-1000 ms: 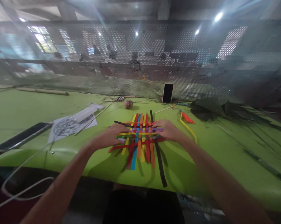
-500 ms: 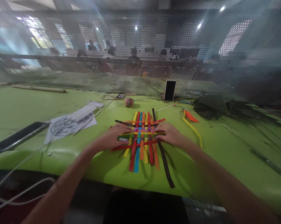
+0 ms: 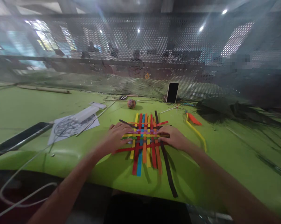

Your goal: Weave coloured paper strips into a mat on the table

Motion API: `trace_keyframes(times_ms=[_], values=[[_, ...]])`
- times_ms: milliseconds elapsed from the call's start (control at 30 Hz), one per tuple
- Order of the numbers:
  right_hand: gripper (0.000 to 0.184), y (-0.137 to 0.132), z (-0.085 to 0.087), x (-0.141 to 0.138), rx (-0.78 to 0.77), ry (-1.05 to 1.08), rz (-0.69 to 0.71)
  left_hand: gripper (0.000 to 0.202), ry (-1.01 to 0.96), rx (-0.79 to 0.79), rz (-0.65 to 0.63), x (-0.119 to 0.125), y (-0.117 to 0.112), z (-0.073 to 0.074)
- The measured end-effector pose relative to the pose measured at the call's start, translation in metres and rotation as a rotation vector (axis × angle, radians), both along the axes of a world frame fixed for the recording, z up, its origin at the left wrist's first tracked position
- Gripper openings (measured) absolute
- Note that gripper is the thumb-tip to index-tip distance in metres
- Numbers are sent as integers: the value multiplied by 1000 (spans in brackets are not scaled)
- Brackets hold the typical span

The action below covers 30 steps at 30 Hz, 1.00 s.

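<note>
Weave (image 3: 144, 134) of bright strips lies flat on the green table (image 3: 44, 109), straight in front of the seated person and close to the near edge. Red, yellow, blue and orange strips run away from the body, crossed by others in yellow, green, purple and red. Along the right side a black strip (image 3: 170, 177) trails loose, its near end reaching well past the rest.

The left hand (image 3: 119, 136) rests over the left ends of the cross strips, fingers bent on top and thumb lower down. The right hand (image 3: 172, 136) mirrors it at the right ends, with strip tips showing between thumb and fingers. Both touch the weave; from where I stand I cannot tell whether either one pinches or merely presses.

Beyond the weave sits a speckled ball (image 3: 131, 104), and to its right a dark-faced phone (image 3: 172, 92) stands upright near the mesh screen (image 3: 121, 73). Off to the right lie an orange scrap (image 3: 194, 119), a yellow cord (image 3: 197, 132) and, farther over, some dark leaves (image 3: 212, 109). On the left, a roll (image 3: 85, 114) lies across a printed sheet (image 3: 61, 124), with a dark tablet (image 3: 22, 137) beside it.
</note>
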State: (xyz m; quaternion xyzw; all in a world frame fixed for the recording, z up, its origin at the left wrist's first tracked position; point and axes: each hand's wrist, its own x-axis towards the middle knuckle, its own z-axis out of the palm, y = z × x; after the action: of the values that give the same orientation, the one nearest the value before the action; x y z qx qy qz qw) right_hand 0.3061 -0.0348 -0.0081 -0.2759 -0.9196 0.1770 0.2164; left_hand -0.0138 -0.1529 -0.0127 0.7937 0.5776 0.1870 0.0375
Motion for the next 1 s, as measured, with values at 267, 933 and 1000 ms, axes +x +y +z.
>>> trace_keyframes(times_ms=[267, 933, 1000], values=[[22, -39, 5, 31, 189, 119, -34, 33, -39, 33, -184, -10, -34, -10], [22, -46, -13, 22, 104, -63, -39, 26, -143, 44, -252, -12, 4, -39], [23, -48, -13, 22, 101, -30, -40, 27, -133, 60, -238, -11, 3, -39]])
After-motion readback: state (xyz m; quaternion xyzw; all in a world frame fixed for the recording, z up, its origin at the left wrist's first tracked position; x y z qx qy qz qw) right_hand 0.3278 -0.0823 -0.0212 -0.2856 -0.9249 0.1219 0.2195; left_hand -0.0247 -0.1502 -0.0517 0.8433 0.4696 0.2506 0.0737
